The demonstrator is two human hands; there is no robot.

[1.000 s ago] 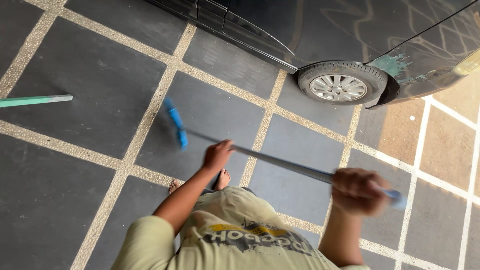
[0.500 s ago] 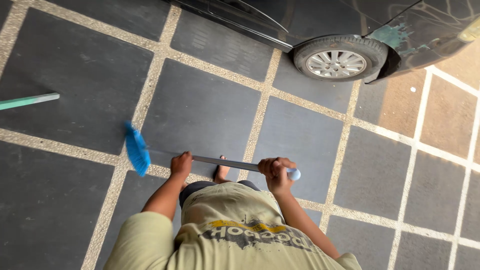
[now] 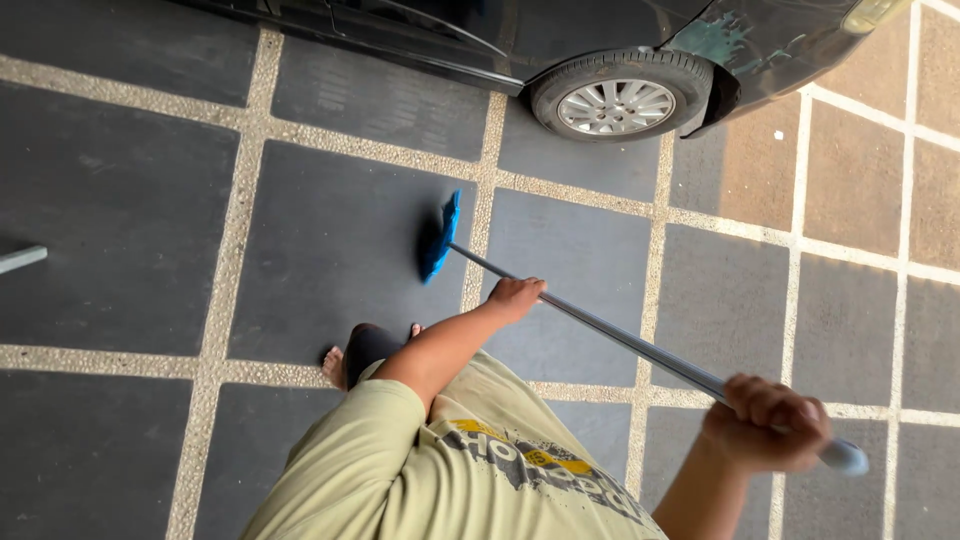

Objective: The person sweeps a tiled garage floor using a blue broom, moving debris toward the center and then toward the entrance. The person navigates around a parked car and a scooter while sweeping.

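Note:
I hold a long broom with a grey metal handle (image 3: pixel 620 338) and a blue brush head (image 3: pixel 438 237). My left hand (image 3: pixel 516 297) grips the handle partway down, near the head. Gripping the upper end close to its pale cap (image 3: pixel 846 457) is my right hand (image 3: pixel 768 423). The brush head rests on a dark paving slab in front of me, a little short of the car's front wheel (image 3: pixel 618 103). My bare foot (image 3: pixel 336 366) shows below my left arm.
A dark car (image 3: pixel 480 30) stands along the top of the view. The ground is dark square slabs with pale pebbled joints (image 3: pixel 235 215); tan slabs lie at the right. The end of a grey pole (image 3: pixel 20 259) lies at the left edge.
The brush head has swung from my left side forward and right, toward the car wheel. My right hand has moved back and right with the handle's end. The view has shifted.

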